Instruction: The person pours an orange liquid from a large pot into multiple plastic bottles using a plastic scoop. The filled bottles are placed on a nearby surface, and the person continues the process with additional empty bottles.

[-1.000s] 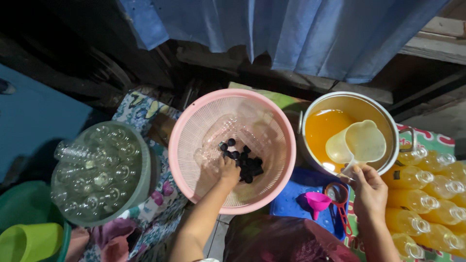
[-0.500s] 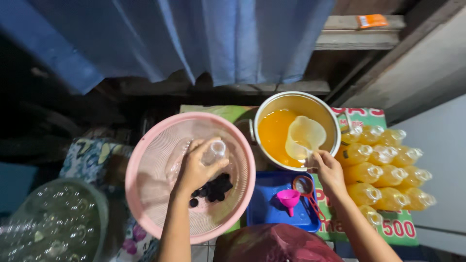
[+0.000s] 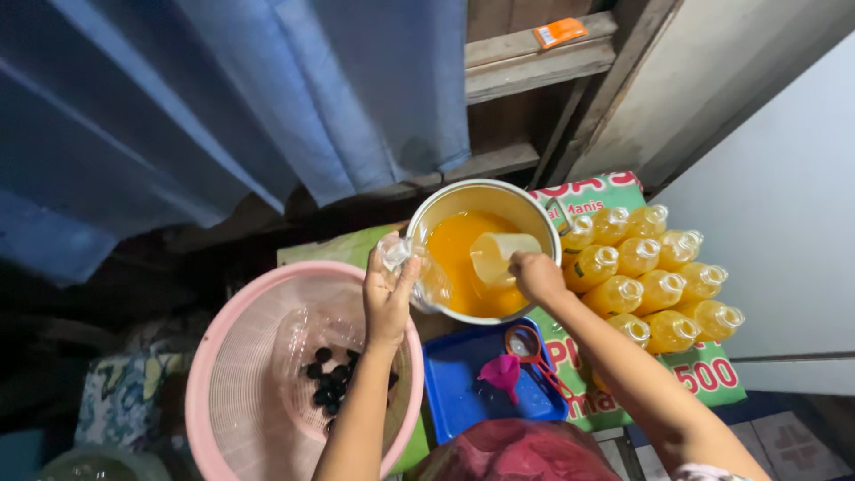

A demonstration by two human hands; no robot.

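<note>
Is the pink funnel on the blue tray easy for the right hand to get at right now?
Probably not straight away: the right hand is gripping a scoop in the pot of orange liquid. The pink funnel lies uncovered on the blue tray, just under that forearm, so the path itself looks free.

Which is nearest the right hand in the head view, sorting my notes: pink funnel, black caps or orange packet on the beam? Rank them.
From the right hand:
1. Pink funnel, just below, on the blue tray.
2. Black caps, lower left, in the pink basket.
3. Orange packet, far above on the beam.

empty clear bottle | tilted, above pot rim || pale scoop | in orange liquid
</note>
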